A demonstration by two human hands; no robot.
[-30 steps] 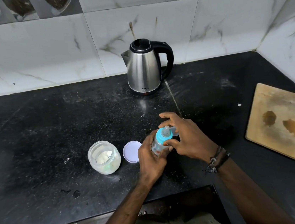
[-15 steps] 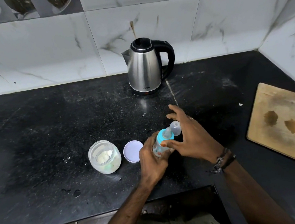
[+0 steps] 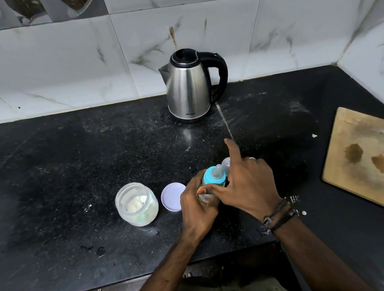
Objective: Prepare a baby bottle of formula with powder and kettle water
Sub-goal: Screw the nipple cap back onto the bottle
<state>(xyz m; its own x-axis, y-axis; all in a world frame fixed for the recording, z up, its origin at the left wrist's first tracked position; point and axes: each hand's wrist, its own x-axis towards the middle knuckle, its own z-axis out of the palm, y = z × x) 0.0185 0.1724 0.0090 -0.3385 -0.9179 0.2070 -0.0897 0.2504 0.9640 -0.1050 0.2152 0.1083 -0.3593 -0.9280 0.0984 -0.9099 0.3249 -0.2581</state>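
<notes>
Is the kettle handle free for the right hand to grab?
Probably yes. The kettle has its handle turned right with bare counter before it, but the right hand is busy at the bottle.

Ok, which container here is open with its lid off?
The clear powder jar; its lilac lid lies beside it. The kettle is closed and the bottle keeps its teal collar.

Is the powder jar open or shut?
Open: the powder jar has no lid on; its purple lid lies beside it on the counter.
</notes>
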